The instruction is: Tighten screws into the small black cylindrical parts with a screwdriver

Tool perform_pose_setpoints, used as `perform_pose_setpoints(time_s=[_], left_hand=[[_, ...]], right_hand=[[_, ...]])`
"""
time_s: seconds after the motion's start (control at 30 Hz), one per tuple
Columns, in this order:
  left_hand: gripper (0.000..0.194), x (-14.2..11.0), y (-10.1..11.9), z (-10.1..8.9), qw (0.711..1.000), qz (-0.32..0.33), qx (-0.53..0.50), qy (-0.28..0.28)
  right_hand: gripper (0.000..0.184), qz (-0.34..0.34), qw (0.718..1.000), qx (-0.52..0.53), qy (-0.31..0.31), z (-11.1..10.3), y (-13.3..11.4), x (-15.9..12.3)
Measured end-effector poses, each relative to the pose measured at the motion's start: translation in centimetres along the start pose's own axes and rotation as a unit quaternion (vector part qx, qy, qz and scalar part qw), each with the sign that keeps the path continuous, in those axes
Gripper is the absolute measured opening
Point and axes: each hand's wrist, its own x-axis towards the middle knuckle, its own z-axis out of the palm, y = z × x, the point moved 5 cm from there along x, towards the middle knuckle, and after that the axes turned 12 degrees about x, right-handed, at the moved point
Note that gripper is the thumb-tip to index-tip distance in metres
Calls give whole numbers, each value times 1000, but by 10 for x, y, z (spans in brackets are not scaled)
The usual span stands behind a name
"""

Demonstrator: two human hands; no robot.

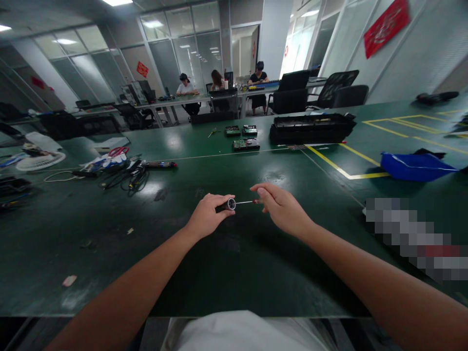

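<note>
My left hand is wrapped round a short black cylinder with a silver ring at its round end, which faces right. Fingers and thumb grip it from both sides, and its rear part is hidden in the palm. In my right hand is a thin screwdriver, its reddish handle pinched between thumb and fingers. The metal shaft points left, its tip at the ringed end of the cylinder; how deep it reaches inside I cannot tell. Both hands are just above the green table.
Ahead lie several circuit-board drives and a long black casing. On the left are tangled cables and a dark-handled tool. A blue bin and a blurred-out object are on the right. People sit at far desks.
</note>
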Motion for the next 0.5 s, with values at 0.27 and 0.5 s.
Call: perform_pose_setpoints(time_s=[0.27, 0.5], left_hand=[[42, -1, -1, 1, 1000, -6, 2, -1], [40, -1, 1, 4, 1000, 7, 2, -13]], right_hand=[[35, -40, 999, -10, -14, 1, -8, -4], [37, 7, 1000, -8, 15, -3, -3, 1]])
